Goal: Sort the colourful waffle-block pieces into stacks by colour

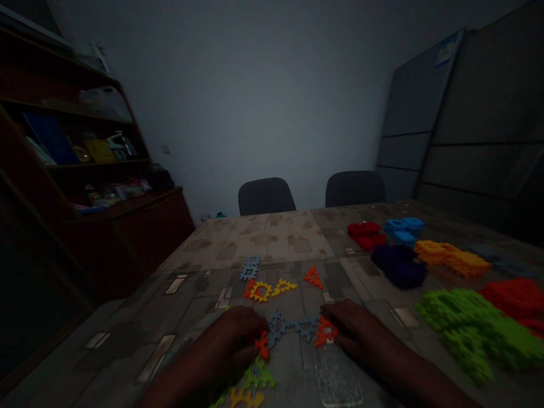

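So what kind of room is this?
It looks like a meeting or work room, though I can't be sure. There's a big table with dark chairs behind it, a cluttered shelf unit on the left and tall cabinets on the right.

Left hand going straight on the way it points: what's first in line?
Probably the grey-blue triangular piece just beyond the left hand's fingertips, past the orange piece at them; the dim view leaves depth uncertain.

Matt, plastic-looking toothed pieces (261, 292); smooth matt wall (272, 102); brown wood-look cabinet (140, 226), faintly glossy on top.
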`<state>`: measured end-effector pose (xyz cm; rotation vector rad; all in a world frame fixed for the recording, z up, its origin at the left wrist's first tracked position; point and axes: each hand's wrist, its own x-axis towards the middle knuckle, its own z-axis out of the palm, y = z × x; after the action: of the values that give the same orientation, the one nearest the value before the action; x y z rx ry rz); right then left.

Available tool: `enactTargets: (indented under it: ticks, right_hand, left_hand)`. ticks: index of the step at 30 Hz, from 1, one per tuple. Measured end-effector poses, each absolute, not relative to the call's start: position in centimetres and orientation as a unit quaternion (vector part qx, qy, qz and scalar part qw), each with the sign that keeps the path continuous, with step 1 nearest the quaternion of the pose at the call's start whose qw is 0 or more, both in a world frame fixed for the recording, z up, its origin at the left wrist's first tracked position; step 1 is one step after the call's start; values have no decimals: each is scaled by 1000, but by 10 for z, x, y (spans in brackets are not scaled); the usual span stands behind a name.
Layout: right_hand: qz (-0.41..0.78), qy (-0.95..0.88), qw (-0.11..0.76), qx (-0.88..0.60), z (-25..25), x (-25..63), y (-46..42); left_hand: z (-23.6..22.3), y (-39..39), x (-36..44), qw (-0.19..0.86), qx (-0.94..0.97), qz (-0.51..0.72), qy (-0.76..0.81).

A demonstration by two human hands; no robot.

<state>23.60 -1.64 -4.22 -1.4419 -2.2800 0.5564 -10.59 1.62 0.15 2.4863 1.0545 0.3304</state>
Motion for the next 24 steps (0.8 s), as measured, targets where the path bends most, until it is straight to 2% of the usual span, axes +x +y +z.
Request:
enactTargets:
  ticks: [7, 12, 18, 20, 24]
  right_hand:
    - [175, -792, 207, -547, -39, 239, -13]
    - [166, -767, 241, -571, -27, 241, -12]
    - [183, -768, 265, -554, -21, 239, -17]
    - [194, -766, 271, -550, -19, 239, -18]
    - [222, -756, 285, -546, -18, 237, -19]
  left_hand:
    - [3, 4, -93, 155, 886, 204, 387]
    - [-30, -14, -67, 101, 918, 231, 307]
    - [-69, -20, -46, 31, 962, 136, 235]
    - [-64, -22, -44, 25, 958, 150, 242]
    - [-30, -24, -51, 90, 925, 191, 316]
